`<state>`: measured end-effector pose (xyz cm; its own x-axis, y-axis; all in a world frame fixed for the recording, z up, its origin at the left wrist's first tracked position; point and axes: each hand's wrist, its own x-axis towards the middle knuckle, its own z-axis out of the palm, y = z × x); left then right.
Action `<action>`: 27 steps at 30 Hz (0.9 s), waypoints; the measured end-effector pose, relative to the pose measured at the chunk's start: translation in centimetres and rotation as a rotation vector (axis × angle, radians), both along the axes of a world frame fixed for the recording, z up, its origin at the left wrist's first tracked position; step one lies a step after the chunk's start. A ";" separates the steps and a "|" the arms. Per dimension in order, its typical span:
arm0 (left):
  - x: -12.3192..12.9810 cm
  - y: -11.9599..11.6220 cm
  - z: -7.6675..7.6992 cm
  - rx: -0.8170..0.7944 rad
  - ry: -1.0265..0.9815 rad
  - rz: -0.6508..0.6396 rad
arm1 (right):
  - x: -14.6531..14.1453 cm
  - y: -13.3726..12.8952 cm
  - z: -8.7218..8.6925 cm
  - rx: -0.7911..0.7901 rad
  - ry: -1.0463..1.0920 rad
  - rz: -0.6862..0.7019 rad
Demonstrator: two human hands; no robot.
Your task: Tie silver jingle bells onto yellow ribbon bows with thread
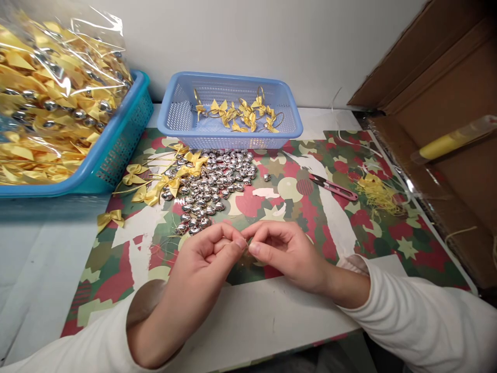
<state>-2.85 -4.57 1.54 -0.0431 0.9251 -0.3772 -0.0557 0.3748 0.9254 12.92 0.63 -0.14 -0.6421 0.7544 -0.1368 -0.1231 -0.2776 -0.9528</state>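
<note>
My left hand and my right hand meet fingertip to fingertip over the patterned board. Both are closed in a pinch on a fine yellowish thread, of which only a short bit shows between them. More thin thread curls out to the left of my left hand. Just beyond my fingers lies a pile of small silver jingle bells. Yellow ribbon bows on stems are at the pile's left side, with a single bow apart from them.
A blue basket at the back holds several bows with gold wire loops. At left, a larger basket carries a plastic bag of bows and bells. Pink thread snips, yellow thread scraps and a cardboard box are on the right.
</note>
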 end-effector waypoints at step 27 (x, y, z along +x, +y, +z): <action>0.1 -0.1 0.1 -0.022 0.021 0.003 | 0.0 0.1 0.1 -0.009 -0.022 0.005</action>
<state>-2.74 -4.67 1.62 -0.0544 0.9164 -0.3965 -0.0375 0.3950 0.9179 12.96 0.69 -0.07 -0.6425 0.7499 -0.1579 -0.1005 -0.2867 -0.9527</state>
